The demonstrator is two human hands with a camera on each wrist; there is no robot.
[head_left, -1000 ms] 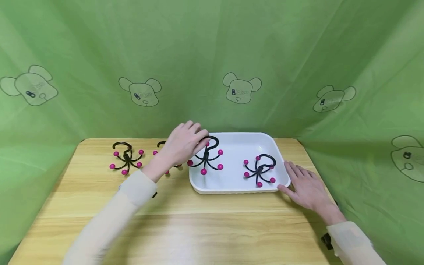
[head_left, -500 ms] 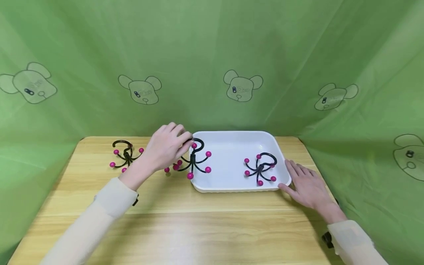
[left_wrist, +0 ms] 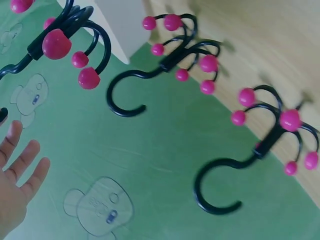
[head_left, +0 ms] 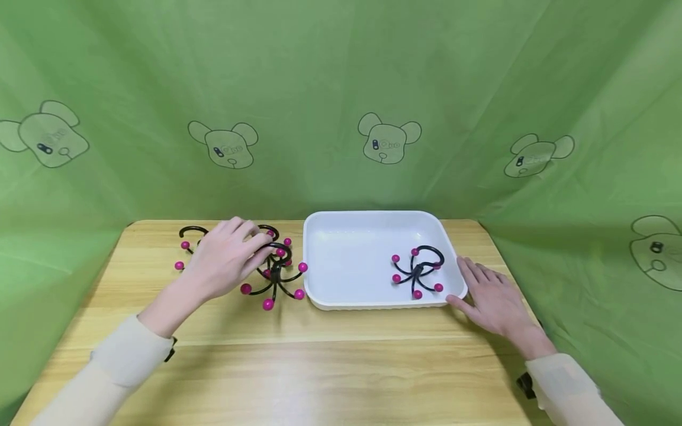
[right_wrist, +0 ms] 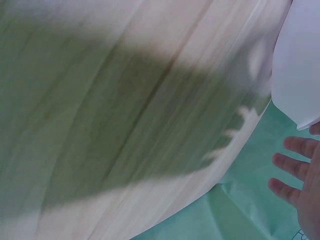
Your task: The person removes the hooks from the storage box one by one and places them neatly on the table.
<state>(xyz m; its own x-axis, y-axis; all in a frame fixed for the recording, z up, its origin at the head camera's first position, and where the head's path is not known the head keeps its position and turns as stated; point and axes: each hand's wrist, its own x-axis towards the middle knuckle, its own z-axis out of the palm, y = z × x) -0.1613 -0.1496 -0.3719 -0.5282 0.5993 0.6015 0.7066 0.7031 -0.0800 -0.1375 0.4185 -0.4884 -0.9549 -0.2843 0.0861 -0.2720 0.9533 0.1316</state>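
Observation:
My left hand (head_left: 226, 260) pinches the curved top of a black multi-arm hook hanger (head_left: 274, 275) with pink ball tips. That hanger (left_wrist: 56, 44) fills the upper left of the left wrist view. Just behind it stands a second such hanger (head_left: 270, 228), partly covered. A third hanger (head_left: 193, 229) is largely hidden by my left hand, though it shows whole in the left wrist view. One more hanger (head_left: 418, 272) sits in the right part of a white tray (head_left: 341, 305). My right hand (head_left: 492, 299) rests with extended fingers against the tray's right side.
The tray stands at the back of a wooden table (head_left: 319, 373), right of the middle. Green cloth (head_left: 309, 89) with printed bear heads hangs behind and along both sides. A shadow of the right hand falls on the wood in the right wrist view.
My left hand has carried its hanger from over the tray leftward and toward me, out beyond the tray's left edge. The right hand and the hanger in the tray stay put.

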